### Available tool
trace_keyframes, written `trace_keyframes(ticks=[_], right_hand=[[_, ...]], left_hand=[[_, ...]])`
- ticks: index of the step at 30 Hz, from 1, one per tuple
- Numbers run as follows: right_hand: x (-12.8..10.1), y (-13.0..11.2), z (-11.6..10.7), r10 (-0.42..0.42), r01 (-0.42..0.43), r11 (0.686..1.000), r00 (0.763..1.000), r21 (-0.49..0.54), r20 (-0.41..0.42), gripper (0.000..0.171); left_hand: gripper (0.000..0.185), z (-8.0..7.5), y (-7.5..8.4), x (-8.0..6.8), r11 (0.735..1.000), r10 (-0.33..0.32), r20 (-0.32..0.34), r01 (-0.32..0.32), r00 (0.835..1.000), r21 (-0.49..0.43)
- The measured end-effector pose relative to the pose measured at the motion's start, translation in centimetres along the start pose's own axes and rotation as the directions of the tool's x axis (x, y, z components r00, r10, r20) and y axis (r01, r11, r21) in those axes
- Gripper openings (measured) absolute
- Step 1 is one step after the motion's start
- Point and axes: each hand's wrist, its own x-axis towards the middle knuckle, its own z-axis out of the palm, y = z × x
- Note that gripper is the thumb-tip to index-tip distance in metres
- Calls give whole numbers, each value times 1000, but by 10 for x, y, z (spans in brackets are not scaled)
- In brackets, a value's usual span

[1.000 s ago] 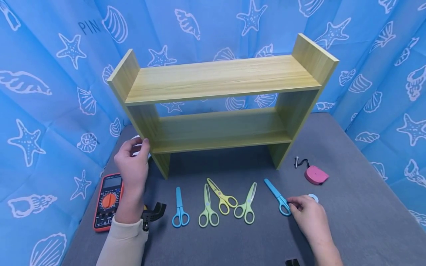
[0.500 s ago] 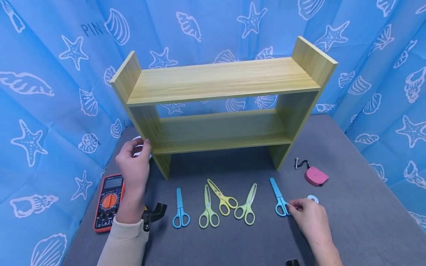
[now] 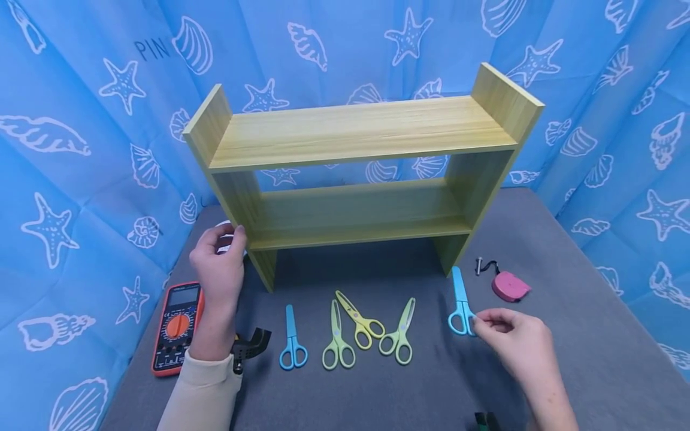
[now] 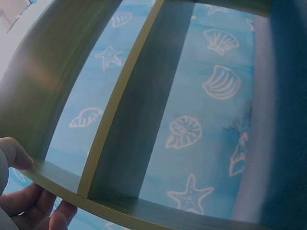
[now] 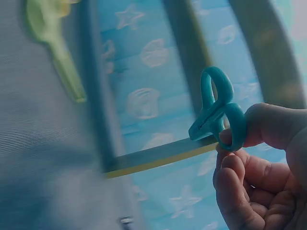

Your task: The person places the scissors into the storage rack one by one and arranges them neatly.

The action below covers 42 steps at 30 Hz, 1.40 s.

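On the grey fabric table (image 3: 566,335), near the right leg of the wooden shelf (image 3: 356,129), my right hand (image 3: 517,344) pinches one handle loop of the blue scissors (image 3: 460,299) between thumb and fingers; the right wrist view shows the loop caught at my fingertips (image 5: 240,163). Those scissors sit just in front of the shelf's right foot, blade pointing far, and I cannot tell whether they touch the table. My left hand (image 3: 218,272) grasps the left upright of the shelf at the level of the lower board, thumb on the front edge and fingers curled behind, as the left wrist view confirms (image 4: 19,191).

Both boards of the shelf are bare: pale yellow-green wood grain, flat planks with square edges, side panels rising above the top board. In a row on the table lie a second pair of blue scissors (image 3: 293,338), light green scissors (image 3: 336,338), yellow scissors (image 3: 360,317) and another green pair (image 3: 400,335), all smooth plastic with rounded loops. At far right rests a pink tape measure (image 3: 510,286), rounded and glossy. At near left lie an orange-cased multimeter (image 3: 178,326) and a black clamp (image 3: 250,346). Blue cloth printed with white shells and starfish (image 3: 81,149) hangs creased behind.
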Motion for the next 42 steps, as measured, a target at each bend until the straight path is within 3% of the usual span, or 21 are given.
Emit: trace_keyframes(ticks=[6,10,14,18,23,30,37,42], right_hand=[[-8,-24,-28,-2,6,998,998,58,-66,34],[-14,-37,-45,-24,33,994,996,101,-86,39],[-15,-51,-60,-103,121,978,988,170,-115,35],[-13,-66,-75,-198,226,936,972,268,-129,25],[-8,-87,-90,-259,300,907,951,295,-170,5],[2,-129,-108,-357,403,859,913,314,-195,8],[10,-171,-118,-401,431,834,902,346,-157,7],[13,-202,-120,-428,458,826,889,328,-165,19]], left_hand=[[18,3,-3,0,998,54,-17,-53,998,28],[16,3,-15,1,997,74,-22,-73,997,28],[15,4,-36,4,996,85,-30,-84,996,41],[16,3,-46,6,994,110,-35,-109,993,33],[16,3,-49,6,989,146,-45,-146,988,22],[14,3,-50,7,987,158,-48,-157,986,23],[13,2,-50,6,988,152,-42,-152,987,20],[14,3,-49,6,990,140,-35,-139,990,26]])
